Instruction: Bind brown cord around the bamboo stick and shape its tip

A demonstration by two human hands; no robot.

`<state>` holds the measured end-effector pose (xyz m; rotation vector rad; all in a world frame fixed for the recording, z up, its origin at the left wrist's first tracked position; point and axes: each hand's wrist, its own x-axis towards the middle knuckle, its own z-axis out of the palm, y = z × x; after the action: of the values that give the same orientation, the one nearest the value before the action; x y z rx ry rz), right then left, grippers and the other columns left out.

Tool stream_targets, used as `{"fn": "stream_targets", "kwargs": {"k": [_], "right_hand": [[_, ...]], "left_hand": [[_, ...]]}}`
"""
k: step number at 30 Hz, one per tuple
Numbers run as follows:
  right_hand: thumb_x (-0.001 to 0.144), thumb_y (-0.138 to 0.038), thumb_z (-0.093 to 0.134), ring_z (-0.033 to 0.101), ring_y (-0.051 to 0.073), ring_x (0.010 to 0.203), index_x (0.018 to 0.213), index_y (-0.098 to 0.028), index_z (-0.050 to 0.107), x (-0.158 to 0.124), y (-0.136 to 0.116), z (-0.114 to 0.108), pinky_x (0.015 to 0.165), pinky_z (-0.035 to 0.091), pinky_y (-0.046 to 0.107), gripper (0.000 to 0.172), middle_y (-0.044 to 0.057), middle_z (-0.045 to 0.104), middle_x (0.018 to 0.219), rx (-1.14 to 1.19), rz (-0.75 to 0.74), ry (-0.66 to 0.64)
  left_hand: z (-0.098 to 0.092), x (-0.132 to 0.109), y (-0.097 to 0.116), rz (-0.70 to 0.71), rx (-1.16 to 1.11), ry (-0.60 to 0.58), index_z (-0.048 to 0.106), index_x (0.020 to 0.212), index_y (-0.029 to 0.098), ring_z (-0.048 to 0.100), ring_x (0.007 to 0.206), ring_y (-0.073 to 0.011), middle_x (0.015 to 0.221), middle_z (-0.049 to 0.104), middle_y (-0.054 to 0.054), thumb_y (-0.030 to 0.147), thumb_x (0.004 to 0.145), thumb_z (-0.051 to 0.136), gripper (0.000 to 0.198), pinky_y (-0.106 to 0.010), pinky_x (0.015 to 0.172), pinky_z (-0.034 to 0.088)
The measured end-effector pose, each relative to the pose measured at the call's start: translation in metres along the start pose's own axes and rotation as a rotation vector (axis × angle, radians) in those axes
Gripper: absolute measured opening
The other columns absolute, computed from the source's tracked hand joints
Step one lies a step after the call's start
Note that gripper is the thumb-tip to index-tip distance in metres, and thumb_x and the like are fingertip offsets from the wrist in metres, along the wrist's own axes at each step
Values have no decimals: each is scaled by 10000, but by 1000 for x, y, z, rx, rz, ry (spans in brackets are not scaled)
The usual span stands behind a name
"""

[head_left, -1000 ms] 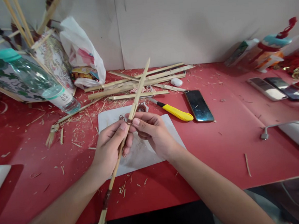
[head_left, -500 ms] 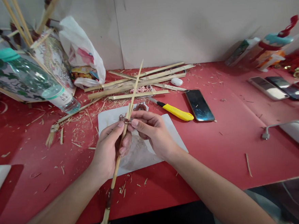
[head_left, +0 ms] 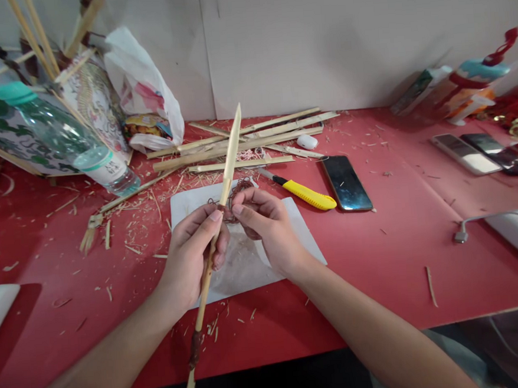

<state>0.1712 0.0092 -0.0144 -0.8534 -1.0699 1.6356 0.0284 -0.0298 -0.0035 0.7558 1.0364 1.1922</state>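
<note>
The bamboo strip (head_left: pixel 231 145) stands slanted above the white sheet (head_left: pixel 303 229), its pointed tip toward 12 o'clock and its lower end running down past the table edge toward 6 o'clock. Around its middle sits a small tangle of brown thread (head_left: pixel 231 200), and a second dark binding (head_left: pixel 194 349) shows lower on the strip. The left hand (head_left: pixel 192 258) is closed around the strip just below the tangle, thumb on top. The right hand (head_left: pixel 268 229) has its thumb and forefinger pinched together on the thread, right beside the strip; the other fingers are curled in.

For a good binding, I think the left hand should keep the strip from rolling, while the right hand keeps the thread tight and lays each turn close to the one before, with no slack.

At 1 o'clock from the hands lie a yellow utility knife (head_left: pixel 306 195) and a dark phone (head_left: pixel 346 183), near each other. More bamboo strips (head_left: pixel 259 136) are heaped at 12 o'clock, and a plastic bottle (head_left: pixel 66 139) lies tilted at 10 o'clock. Shavings cover the red table (head_left: pixel 400 255).
</note>
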Motion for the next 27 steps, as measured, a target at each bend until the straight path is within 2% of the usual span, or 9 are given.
{"fn": "stream_targets", "kwargs": {"k": [5,9,12,17,27], "right_hand": [[818,-420,793,396,85,564,834,-210,624,1,3,1,525,319,244,271,-63,496,651,-68,-21,8],[814,-390,783,485,112,639,839,-222,639,1,4,1,595,392,263,223,-37,569,706,-79,-60,12],[842,-360,757,452,108,600,867,-217,674,0,5,1,565,362,265,168,-39,562,673,-154,-102,25],[870,-362,743,338,87,517,877,-204,715,-4,5,2,490,272,256,160,-71,464,565,-288,-185,31],[864,-429,763,398,100,541,801,-215,695,-7,0,4,492,304,262,233,-39,546,619,-286,-232,91]], "left_hand": [[-1,1,-1,21,23,16,610,874,205,409,399,-54,557,525,56,411,940,679,227,-157,364,309],[-2,1,-2,37,53,27,584,846,207,421,397,-54,557,531,58,430,938,683,260,-153,361,316],[-2,2,-2,58,54,15,563,834,209,421,394,-55,543,535,62,402,930,696,253,-146,363,333],[-1,0,0,105,77,13,528,775,204,426,396,-54,518,533,66,361,912,718,282,-139,368,358],[2,-4,7,129,195,65,557,757,205,446,411,-61,506,523,65,353,866,765,278,-146,374,360]]}}
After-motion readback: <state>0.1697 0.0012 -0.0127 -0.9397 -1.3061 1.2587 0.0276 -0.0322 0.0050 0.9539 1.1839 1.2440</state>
